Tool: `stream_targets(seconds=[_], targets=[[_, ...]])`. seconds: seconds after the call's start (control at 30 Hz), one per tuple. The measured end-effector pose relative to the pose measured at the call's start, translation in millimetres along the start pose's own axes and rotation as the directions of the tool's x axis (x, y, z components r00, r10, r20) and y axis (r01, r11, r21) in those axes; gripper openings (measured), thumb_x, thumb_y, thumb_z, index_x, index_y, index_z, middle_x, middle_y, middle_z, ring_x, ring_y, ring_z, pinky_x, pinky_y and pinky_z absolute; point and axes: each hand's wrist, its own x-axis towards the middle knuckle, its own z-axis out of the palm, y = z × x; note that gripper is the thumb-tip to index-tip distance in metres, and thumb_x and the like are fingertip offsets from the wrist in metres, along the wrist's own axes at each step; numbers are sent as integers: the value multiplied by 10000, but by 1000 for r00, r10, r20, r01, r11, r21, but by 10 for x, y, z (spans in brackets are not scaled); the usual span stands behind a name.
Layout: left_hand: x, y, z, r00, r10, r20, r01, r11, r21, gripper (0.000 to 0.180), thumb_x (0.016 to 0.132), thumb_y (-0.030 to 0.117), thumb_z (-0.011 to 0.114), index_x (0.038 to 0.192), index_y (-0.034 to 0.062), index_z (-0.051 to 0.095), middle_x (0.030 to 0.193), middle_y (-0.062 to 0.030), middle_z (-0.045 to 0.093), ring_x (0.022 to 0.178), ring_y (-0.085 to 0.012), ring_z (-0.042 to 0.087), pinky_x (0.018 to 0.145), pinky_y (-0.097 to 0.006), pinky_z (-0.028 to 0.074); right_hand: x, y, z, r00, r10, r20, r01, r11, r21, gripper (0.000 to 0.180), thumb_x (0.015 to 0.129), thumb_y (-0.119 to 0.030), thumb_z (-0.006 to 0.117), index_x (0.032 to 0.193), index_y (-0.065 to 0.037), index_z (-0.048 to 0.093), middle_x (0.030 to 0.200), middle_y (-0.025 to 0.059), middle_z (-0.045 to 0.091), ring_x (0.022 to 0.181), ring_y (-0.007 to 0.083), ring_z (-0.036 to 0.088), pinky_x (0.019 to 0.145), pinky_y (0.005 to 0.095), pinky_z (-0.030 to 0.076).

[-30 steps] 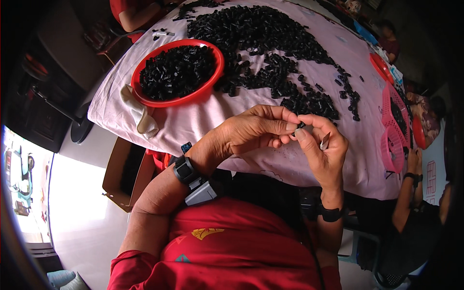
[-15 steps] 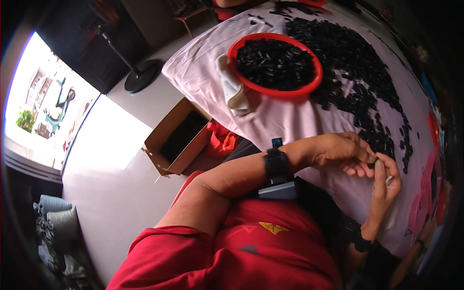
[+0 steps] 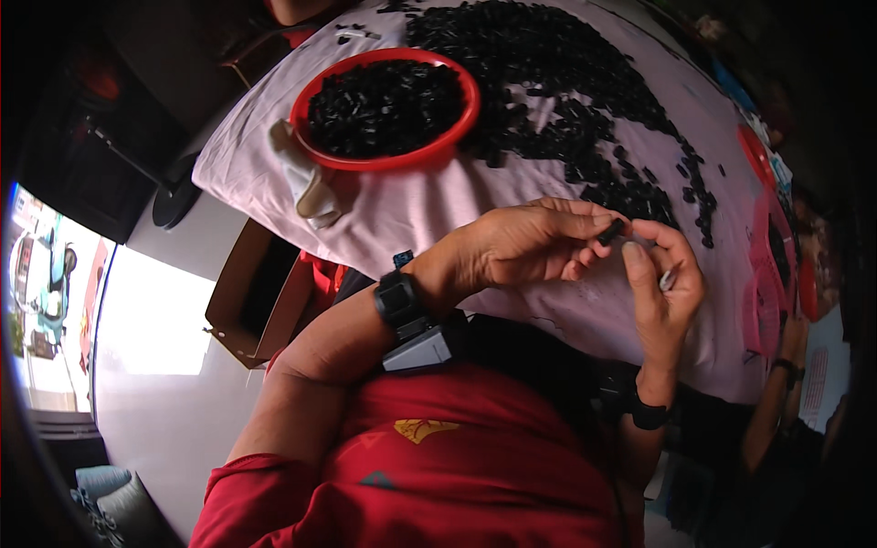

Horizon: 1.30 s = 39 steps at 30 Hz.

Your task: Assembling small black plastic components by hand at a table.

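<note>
Above the near part of the pink cloth, my left hand (image 3: 539, 239) pinches a small black cylindrical piece (image 3: 610, 231) between thumb and fingertips. My right hand (image 3: 669, 288) is curled just to its right, thumb and forefinger close to that piece. A small pale object (image 3: 667, 279) sticks out between its fingers; its kind is too small to make out. Beyond the hands lies a wide spread of similar loose black pieces (image 3: 585, 137). More of them heap up in a red basin (image 3: 473, 108) at the far left.
A folded whitish cloth (image 3: 301, 178) lies against the basin on the pink tablecloth (image 3: 402, 228). Pink and red plastic baskets (image 3: 760, 301) stand at the right edge, near another person's forearm (image 3: 763, 416). On the floor at left are a cardboard box (image 3: 274, 315) and a stand base (image 3: 175, 192).
The view has swung right, so everything sits further left. My hands have parted slightly, and the black piece now shows plainly in my left fingertips.
</note>
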Motion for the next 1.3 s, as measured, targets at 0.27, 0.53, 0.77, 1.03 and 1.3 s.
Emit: stream_targets(seconds=[0.27, 0.53, 0.77, 1.03, 1.3], targets=[[19, -54, 21, 999, 49, -14, -49, 998, 26, 240, 954, 161, 582, 1169, 55, 594, 928, -18, 630, 759, -96, 564, 638, -237, 464, -13, -89, -5, 996, -88, 23, 91, 971, -219, 292, 774, -95, 791, 1003, -18, 627, 693, -5, 607, 515, 22, 477, 467, 188, 377], [14, -50, 23, 995, 96, 16, -97, 993, 73, 249, 963, 179, 569, 1182, 61, 583, 984, -20, 626, 807, -95, 584, 672, -235, 474, -1, -81, 39, 941, -335, 50, 328, 863, -385, 302, 750, -70, 798, 1021, -20, 674, 778, 65, 687, 560, 101, 598, 484, 240, 465], [31, -80, 58, 990, 131, -44, -126, 988, 92, 246, 968, 189, 561, 1181, 68, 588, 997, 3, 624, 851, -87, 582, 701, -228, 482, 47, 32, 53, 808, -574, 129, 536, 627, -565, 286, 759, -90, 782, 1031, -52, 700, 646, 35, 611, 516, 174, 578, 464, 302, 453], [37, -112, 79, 985, 160, -72, -154, 984, 88, 250, 956, 218, 582, 1156, 72, 614, 970, 28, 633, 847, -77, 584, 713, -228, 477, 28, 52, 35, 781, -602, 164, 557, 554, -618, 302, 738, -99, 795, 1026, -69, 712, 573, 10, 517, 469, 154, 505, 432, 307, 410], [19, -97, 107, 986, 149, -70, -142, 986, 92, 268, 953, 206, 586, 1175, 58, 604, 990, 17, 629, 840, -81, 582, 718, -234, 475, 18, -2, 58, 782, -615, 103, 556, 614, -560, 185, 743, -135, 807, 864, -71, 681, 598, 15, 558, 499, 158, 555, 438, 284, 421]])
